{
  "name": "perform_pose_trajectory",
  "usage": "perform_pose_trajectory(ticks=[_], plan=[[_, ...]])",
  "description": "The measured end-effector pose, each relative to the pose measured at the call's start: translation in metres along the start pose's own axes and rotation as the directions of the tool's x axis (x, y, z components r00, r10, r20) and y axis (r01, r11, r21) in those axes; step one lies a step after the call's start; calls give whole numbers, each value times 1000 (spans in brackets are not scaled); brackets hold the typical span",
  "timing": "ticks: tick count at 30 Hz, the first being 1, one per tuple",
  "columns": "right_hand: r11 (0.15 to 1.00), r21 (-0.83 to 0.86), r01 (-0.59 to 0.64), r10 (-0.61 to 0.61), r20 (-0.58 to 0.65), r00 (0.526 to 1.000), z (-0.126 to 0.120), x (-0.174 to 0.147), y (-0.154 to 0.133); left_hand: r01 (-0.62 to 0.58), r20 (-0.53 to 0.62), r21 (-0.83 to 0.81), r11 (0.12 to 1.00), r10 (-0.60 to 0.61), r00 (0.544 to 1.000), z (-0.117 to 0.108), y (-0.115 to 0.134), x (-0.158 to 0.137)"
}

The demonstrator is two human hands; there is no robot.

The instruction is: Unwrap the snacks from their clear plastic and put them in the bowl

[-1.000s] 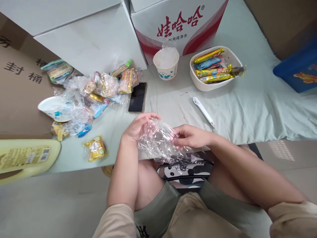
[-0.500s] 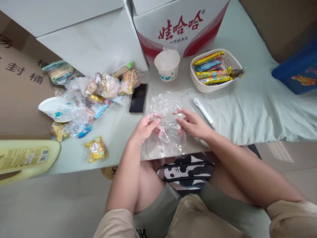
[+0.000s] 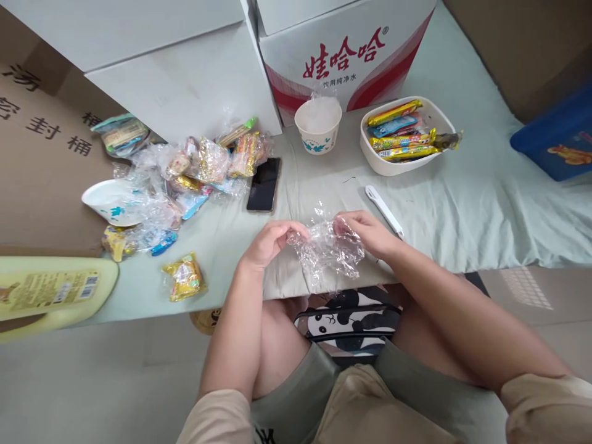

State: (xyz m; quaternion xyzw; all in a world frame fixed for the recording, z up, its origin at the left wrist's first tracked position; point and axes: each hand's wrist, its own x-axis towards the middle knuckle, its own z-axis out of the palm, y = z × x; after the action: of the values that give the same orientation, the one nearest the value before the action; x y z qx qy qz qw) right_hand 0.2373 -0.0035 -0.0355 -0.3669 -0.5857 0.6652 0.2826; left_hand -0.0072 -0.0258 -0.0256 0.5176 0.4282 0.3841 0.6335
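A crumpled clear plastic bag (image 3: 328, 246) is stretched between my two hands, over the front edge of the cloth-covered table (image 3: 217, 259). My left hand (image 3: 274, 242) has its fingers closed on the bag's left side. On the other side my right hand (image 3: 365, 231) grips the bag, its fingertips partly hidden by the film. Just beyond the right hand lies a white utility knife (image 3: 383, 209). A dark phone (image 3: 264, 185) rests past the left hand. The bag looks thin, with nothing visible inside.
A paper cup (image 3: 318, 132) stuffed with clear plastic and a white tub (image 3: 383, 161) of wrapped snack sticks stand at the back. Left are piled packaged snacks (image 3: 213, 160), a tipped paper bowl (image 3: 104, 197) and a yellow packet (image 3: 185, 276). A white carton (image 3: 370, 102) stands behind.
The bag was spread fairly flat between open fingers; now it is bunched and crumpled, with both hands closed on it. The view has shifted slightly.
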Motion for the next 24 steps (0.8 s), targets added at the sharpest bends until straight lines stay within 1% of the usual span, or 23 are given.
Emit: perform_pose_trajectory(ticks=[1, 3, 4, 6, 8, 10, 11, 13, 15, 17, 18, 20, 22, 24], plan=[[1000, -7, -21, 20, -33, 999, 1, 0, 2, -33, -53, 56, 998, 36, 998, 2, -2, 2], [999, -22, -30, 28, -83, 996, 4, 0, 5, -61, -183, 174, 983, 93, 979, 5, -4, 5], [999, -40, -14, 9, -107, 994, 5, 0, 7, -58, -232, 188, 980, 102, 967, 7, -5, 6], [995, -86, 45, -58, -153, 987, 6, 1, 8, -39, -278, 105, 994, 67, 958, 10, -5, 7], [989, -91, 120, -135, -185, 973, 6, 1, 7, 8, -255, -19, 1000, -13, 967, 11, -4, 8], [983, -55, 172, -180, -214, 960, 5, 2, 6, 81, -204, -71, 994, -94, 974, 12, -3, 8], [985, -38, 171, -175, -217, 960, 5, 2, 6, 104, -194, -77, 992, -117, 974, 12, -2, 9], [993, -52, 106, -114, -185, 976, 4, 3, 5, 94, -205, -106, 990, -115, 972, 13, -1, 9], [994, -111, 23, -36, -120, 992, 3, 3, 4, 44, -212, -169, 985, -80, 974, 15, 0, 9], [991, -135, 8, -19, -82, 996, 3, 2, 3, 47, -177, -200, 979, -83, 981, 17, 0, 9], [991, -128, 22, -33, -78, 996, 2, 1, 3, 73, -158, -182, 981, -103, 982, 17, 0, 9], [992, -111, 56, -66, -91, 994, 2, 0, 3, 151, -147, -90, 984, -163, 976, 18, 0, 9], [993, -105, 61, -70, -85, 994, 2, -1, 4, 214, -176, -13, 977, -213, 961, 17, -1, 9], [996, -83, 44, -48, -56, 997, 2, -1, 5, 226, -207, -3, 974, -222, 953, 14, -2, 10]])
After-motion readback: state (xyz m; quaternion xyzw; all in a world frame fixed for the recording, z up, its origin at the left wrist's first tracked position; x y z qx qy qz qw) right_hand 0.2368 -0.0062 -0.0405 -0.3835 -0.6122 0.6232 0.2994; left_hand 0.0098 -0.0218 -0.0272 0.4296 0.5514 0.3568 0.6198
